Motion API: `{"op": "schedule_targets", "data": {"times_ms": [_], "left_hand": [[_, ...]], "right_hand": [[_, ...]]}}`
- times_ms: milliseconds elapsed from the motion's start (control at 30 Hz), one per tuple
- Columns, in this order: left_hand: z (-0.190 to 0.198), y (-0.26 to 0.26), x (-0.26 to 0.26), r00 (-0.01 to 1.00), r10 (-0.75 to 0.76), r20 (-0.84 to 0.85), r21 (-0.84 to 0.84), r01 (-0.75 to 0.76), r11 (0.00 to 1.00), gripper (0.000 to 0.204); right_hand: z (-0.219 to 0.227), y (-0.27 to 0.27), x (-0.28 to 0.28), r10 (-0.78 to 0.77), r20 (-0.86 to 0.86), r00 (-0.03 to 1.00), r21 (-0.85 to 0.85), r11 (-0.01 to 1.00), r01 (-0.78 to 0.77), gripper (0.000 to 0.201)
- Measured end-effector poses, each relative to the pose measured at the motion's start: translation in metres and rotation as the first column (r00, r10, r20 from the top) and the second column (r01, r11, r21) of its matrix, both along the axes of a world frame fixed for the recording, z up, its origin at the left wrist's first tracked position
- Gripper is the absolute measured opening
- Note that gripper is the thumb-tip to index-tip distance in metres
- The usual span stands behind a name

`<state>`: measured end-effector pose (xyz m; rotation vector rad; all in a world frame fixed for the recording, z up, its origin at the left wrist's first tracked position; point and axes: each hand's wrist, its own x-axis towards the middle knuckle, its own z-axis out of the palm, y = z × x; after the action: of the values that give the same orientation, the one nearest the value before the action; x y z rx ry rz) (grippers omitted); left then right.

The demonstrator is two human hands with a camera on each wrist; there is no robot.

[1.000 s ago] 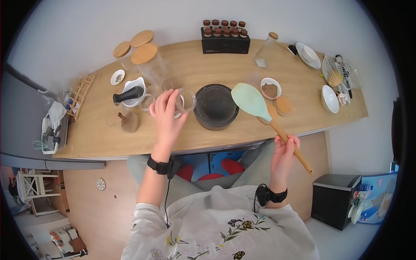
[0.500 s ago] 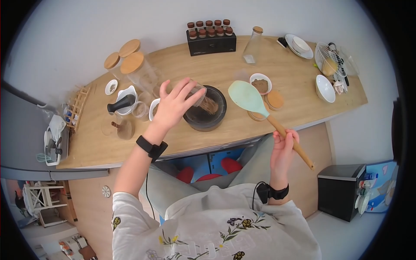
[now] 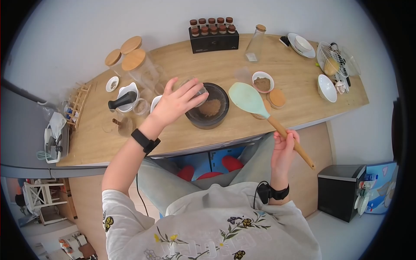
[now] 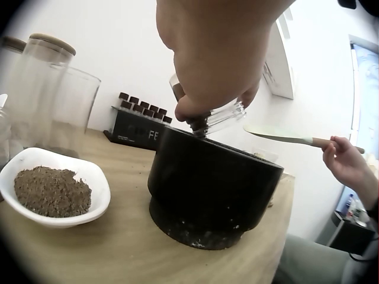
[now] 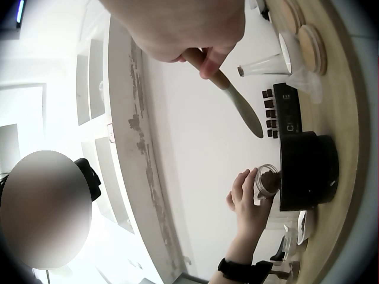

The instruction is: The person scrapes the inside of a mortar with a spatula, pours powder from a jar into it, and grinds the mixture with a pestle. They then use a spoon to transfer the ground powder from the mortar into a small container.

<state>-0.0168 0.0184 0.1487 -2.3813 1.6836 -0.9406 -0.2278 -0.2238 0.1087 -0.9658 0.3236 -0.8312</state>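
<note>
My left hand (image 3: pixel 175 104) grips a small clear glass jar (image 5: pixel 265 188), tipped on its side over a black mortar-like pot (image 4: pixel 207 189). Brown powder (image 3: pixel 211 108) lies in the pot, and more shows inside the jar's mouth. In the left wrist view the jar's rim is close over the pot's edge. My right hand (image 3: pixel 284 149) holds a mint-green silicone spatula (image 3: pixel 248 99) by its wooden handle, raised right of the pot. A white bowl (image 4: pixel 98 204) of coarse brown powder stands left of the pot, mostly hidden behind the left hand in the head view.
Tall glass jars with wooden lids (image 3: pixel 133 60) and a white mortar with a black pestle (image 3: pixel 123 100) stand on the left. Behind is a black spice rack (image 3: pixel 214 44). A small bowl of powder (image 3: pixel 268 78), wooden lids (image 3: pixel 277 99) and a corked bottle (image 3: pixel 253 45) are on the right.
My left hand has moved the jar right and tipped it over the black pot. Powder has poured out and now lies in the pot. The right hand still holds the spatula in nearly the same place.
</note>
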Motion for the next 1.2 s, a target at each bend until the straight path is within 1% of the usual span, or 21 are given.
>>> {"op": "schedule_targets", "data": {"times_ms": [67,167,267,467,567,667,767,867,967,1067,1167,1200], "left_hand": [[-0.004,0.001,0.001,1.0,-0.005,0.016,-0.018,0.006,1.0,0.053],[-0.002,-0.001,-0.001,1.0,0.024,0.0,-0.046,-0.024,0.999,0.052],[-0.002,0.0,-0.003,1.0,-0.019,0.018,0.004,0.019,1.0,0.051],[0.0,0.002,-0.003,1.0,0.011,-0.023,0.005,-0.011,1.0,0.052],[-0.008,0.004,0.0,0.999,-0.016,0.036,0.016,0.016,1.0,0.052],[-0.003,0.003,-0.003,0.998,0.058,-0.015,-0.021,-0.058,0.998,0.05],[-0.008,0.001,-0.004,0.999,-0.041,0.03,0.013,0.04,0.999,0.048],[0.005,0.003,-0.003,0.996,0.067,0.054,0.017,-0.068,0.998,0.046],[-0.004,0.005,-0.001,0.998,-0.007,0.054,0.026,0.006,1.0,0.046],[-0.014,0.003,-0.001,0.996,-0.058,0.075,0.138,0.047,0.989,0.046],[-0.001,0.001,-0.008,1.0,-0.004,0.031,0.091,0.001,0.996,0.047],[-0.002,0.002,-0.005,0.999,-0.015,0.045,0.108,0.01,0.994,0.047]], "right_hand": [[-0.001,-0.001,0.0,0.003,0.002,1.0,-0.003,1.0,-0.003,0.013],[-0.002,-0.002,0.0,0.014,0.007,1.0,-0.01,1.0,-0.014,0.013],[0.0,-0.002,-0.001,0.007,-0.003,1.0,-0.014,1.0,-0.007,0.013],[-0.001,-0.002,-0.001,-0.002,0.0,1.0,-0.003,1.0,0.002,0.013],[-0.004,0.002,-0.002,0.002,0.0,1.0,0.002,1.0,-0.002,0.013],[-0.005,-0.001,0.0,0.018,0.009,1.0,0.0,1.0,-0.018,0.013],[-0.005,0.001,-0.001,0.016,0.001,1.0,0.019,1.0,-0.016,0.013],[-0.006,0.001,0.0,0.011,0.004,1.0,0.02,1.0,-0.011,0.013],[-0.007,0.0,-0.001,0.015,-0.002,1.0,0.018,1.0,-0.015,0.013],[-0.008,0.003,0.0,0.017,0.0,1.0,0.025,1.0,-0.017,0.013],[-0.008,-0.001,-0.001,0.011,-0.006,1.0,0.021,1.0,-0.011,0.013],[-0.01,0.001,-0.001,-0.004,-0.005,1.0,0.029,1.0,0.005,0.013]]}}
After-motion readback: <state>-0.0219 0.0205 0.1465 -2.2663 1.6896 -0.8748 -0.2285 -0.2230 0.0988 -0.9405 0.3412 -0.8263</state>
